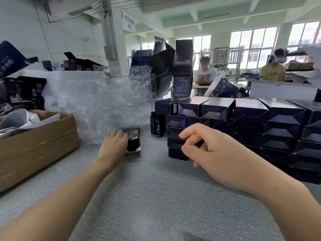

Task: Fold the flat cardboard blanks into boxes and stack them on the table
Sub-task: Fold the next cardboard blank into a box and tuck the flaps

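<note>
My left hand [113, 145] lies on a small pile of flat dark cardboard blanks [134, 140] at the edge of the clear plastic wrap, its fingers curled over the pile's left edge. My right hand [208, 150] hovers in front of the stacked dark blue folded boxes [243, 122] with fingers loosely curled and nothing in it. The stack stands several rows high on the grey table [147, 197] at the right.
A brown carton [34, 146] with paper scraps stands at the left. Crumpled clear plastic wrap [104, 105] fills the middle back. Two dark bottles [157, 126] stand beside the stack. More opened boxes [182, 66] tower behind; two people sit at far tables.
</note>
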